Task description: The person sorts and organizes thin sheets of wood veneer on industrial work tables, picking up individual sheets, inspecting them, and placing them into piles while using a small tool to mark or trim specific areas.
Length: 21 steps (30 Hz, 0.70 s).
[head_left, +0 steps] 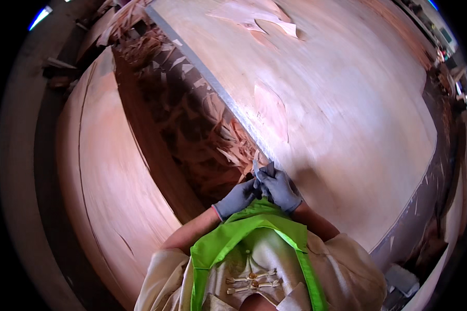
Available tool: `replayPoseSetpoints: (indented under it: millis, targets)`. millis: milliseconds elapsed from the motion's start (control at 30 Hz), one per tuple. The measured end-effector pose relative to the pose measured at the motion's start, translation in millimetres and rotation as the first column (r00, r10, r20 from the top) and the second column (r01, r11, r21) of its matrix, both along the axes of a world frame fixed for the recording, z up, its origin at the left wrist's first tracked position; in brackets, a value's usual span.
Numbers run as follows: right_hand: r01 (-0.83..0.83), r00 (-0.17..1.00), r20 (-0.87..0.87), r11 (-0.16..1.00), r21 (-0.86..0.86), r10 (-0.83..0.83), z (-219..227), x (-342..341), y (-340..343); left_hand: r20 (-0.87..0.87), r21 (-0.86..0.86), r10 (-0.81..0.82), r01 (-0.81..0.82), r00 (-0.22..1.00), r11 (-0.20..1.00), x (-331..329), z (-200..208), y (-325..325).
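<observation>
- Panel (114, 171) is curving along the left.
- Scraps (233, 142) are crowding between panel and metal edge (209, 79); I'm judging work partway.
- Left hand (238, 199) is curling its fingers; I can't tell its hold.
- Right hand (279, 189) is seemingly pinching a strip (256, 168) near that edge.
- Sheet (347, 155) is offering open room, loose pieces (270, 111) seemingly left.

Left glove (237, 199): grey, reddish-pink cuff trim
Right glove (279, 189): grey
Slim piece (256, 169) at the right glove: pale grey
Apron (220, 242): plain bright green
Shirt (347, 264): cream, amber-brown buttons
Large wood sheet (352, 129): pale tan, pinkish cast, faint streaky grain
Bench edge (211, 78): silvery grey
Veneer scraps (237, 146): reddish brown to orange-pink
Left-side wood sheet (111, 171): peach, one long dark line
</observation>
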State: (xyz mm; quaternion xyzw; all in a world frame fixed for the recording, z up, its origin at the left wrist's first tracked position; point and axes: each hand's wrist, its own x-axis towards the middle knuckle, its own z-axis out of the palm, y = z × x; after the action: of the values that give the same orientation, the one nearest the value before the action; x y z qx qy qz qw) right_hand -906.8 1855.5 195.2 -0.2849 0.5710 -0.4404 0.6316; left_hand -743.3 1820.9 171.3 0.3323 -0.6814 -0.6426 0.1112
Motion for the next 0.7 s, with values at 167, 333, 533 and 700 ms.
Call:
replayPoseSetpoints:
  millis: [167, 333, 533, 700]
  targets:
    - [0.217, 0.951, 0.194, 0.968, 0.128, -0.239, -21, -6, -53, 0.243, -0.537, -0.177, 0.284, 0.954, 0.794, 22, -3, -89]
    - [0.493, 0.799, 0.348, 0.865, 0.088, -0.491, -44, -23, -81, 0.542, -0.753, -0.23, 0.588, 0.809, 0.294, 91, -6, -201]
    - [0.596, 0.762, 0.305, 0.803, 0.011, -0.571, -40, -15, -117, 0.723, -0.685, -0.189, 0.725, 0.664, -0.069, 166, -2, -377]
    - [0.664, 0.725, 0.162, 0.742, 0.093, -0.669, -38, 18, -166, 0.944, -0.269, 0.221, 0.96, 0.246, 0.082, 186, -35, -521]
